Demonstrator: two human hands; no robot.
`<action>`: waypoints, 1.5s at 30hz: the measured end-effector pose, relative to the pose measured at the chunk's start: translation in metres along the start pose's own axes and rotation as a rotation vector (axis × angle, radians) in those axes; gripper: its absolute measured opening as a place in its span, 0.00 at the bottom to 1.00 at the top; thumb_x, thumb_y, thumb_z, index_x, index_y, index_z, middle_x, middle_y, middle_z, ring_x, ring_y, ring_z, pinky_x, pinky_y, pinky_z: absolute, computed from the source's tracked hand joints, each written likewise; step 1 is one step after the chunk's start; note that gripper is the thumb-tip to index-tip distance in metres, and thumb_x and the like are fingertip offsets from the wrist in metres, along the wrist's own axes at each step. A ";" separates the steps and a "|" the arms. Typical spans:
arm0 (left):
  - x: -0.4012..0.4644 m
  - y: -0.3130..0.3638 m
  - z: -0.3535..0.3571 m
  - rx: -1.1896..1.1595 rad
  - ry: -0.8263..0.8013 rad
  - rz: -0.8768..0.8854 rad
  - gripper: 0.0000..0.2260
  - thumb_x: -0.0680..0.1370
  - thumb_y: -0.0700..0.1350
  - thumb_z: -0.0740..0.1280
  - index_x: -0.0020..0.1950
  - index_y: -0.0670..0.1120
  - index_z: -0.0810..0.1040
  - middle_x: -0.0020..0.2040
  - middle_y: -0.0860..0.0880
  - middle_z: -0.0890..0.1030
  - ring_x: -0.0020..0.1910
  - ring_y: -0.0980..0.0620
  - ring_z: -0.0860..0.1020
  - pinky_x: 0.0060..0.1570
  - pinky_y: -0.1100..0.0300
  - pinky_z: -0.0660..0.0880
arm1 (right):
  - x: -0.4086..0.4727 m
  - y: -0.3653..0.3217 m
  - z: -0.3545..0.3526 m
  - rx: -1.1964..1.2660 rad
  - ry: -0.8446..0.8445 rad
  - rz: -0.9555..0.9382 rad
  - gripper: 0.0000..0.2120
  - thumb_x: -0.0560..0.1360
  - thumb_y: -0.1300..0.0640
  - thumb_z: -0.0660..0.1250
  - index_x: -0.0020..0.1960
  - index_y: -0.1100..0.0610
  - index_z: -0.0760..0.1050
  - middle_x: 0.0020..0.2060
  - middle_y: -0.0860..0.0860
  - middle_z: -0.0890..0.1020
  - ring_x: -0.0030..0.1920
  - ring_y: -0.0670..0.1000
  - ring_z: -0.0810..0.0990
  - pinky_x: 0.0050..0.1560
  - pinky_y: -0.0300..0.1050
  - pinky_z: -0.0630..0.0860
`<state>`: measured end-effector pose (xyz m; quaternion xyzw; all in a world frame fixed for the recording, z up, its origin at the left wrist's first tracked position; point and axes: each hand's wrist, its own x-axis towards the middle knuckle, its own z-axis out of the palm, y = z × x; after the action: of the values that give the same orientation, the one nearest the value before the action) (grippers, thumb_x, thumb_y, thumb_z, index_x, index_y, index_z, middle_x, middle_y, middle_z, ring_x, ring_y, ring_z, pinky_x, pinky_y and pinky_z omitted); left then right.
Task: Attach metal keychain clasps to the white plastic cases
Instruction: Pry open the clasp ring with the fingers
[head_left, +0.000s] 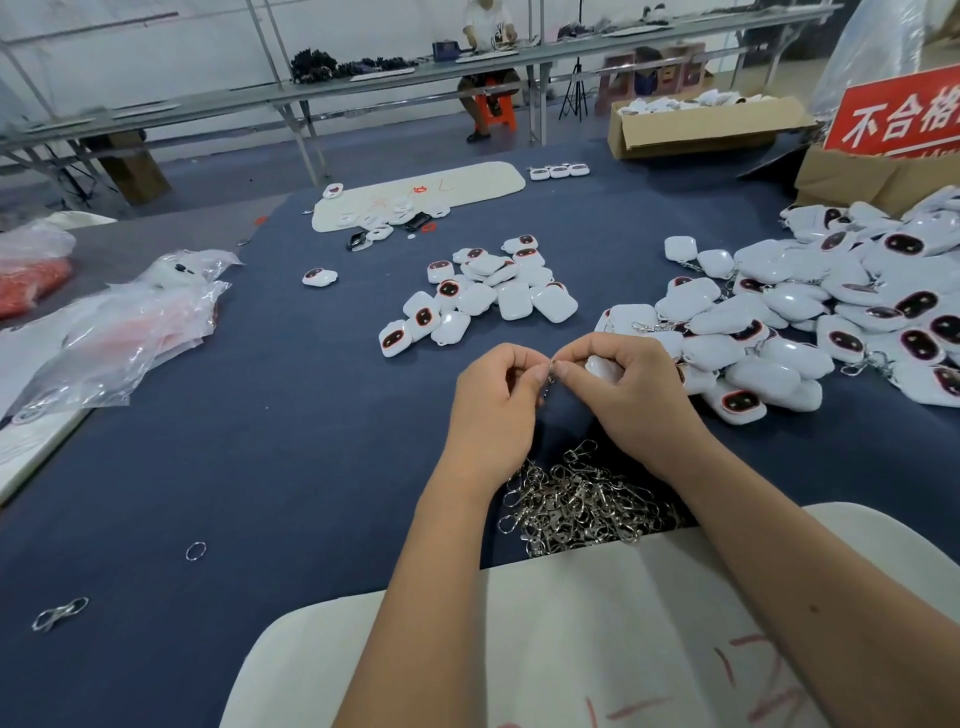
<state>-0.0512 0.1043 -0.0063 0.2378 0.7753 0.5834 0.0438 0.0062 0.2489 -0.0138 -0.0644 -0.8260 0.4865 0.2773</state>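
Observation:
My left hand (493, 400) pinches a small metal keychain clasp (549, 378) that hangs between both hands above the blue table. My right hand (623, 387) grips a white plastic case (602, 368), mostly hidden in its curled fingers, and its fingertips meet the clasp's top. A heap of loose metal clasps (576, 501) lies just below my wrists. A small pile of white cases (483, 296) sits ahead at centre. A larger pile of cases with clasps (831, 322) spreads along the right.
The blue table cloth (260, 441) holds clear plastic bags (130, 322) at left, a loose ring (196, 551) and a stray clasp (60, 613) near left. A white board (597, 623) lies under my forearms. Cardboard boxes (696, 127) and a red sign (893, 111) stand far right. A seated person (488, 67) works behind.

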 end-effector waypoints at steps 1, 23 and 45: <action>0.000 -0.001 0.000 0.028 0.003 0.002 0.09 0.83 0.39 0.65 0.46 0.49 0.80 0.35 0.56 0.79 0.35 0.59 0.75 0.41 0.61 0.75 | -0.001 -0.001 0.001 -0.040 0.024 -0.020 0.06 0.76 0.61 0.75 0.43 0.51 0.85 0.38 0.42 0.85 0.44 0.40 0.82 0.50 0.34 0.74; -0.001 0.008 -0.002 0.000 -0.014 0.108 0.05 0.81 0.39 0.68 0.48 0.46 0.81 0.44 0.55 0.82 0.46 0.55 0.78 0.53 0.46 0.80 | 0.002 0.006 -0.003 0.264 -0.047 0.089 0.06 0.74 0.53 0.71 0.43 0.52 0.85 0.36 0.44 0.85 0.39 0.41 0.79 0.45 0.38 0.74; -0.001 0.006 0.001 -0.045 0.026 0.086 0.09 0.80 0.37 0.69 0.47 0.51 0.83 0.42 0.55 0.85 0.40 0.57 0.79 0.51 0.49 0.81 | 0.006 0.011 -0.001 0.328 -0.068 0.125 0.10 0.74 0.52 0.70 0.41 0.58 0.84 0.28 0.42 0.78 0.30 0.40 0.71 0.34 0.30 0.67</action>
<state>-0.0481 0.1060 -0.0012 0.2623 0.7517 0.6049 0.0142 0.0000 0.2574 -0.0205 -0.0529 -0.7387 0.6331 0.2252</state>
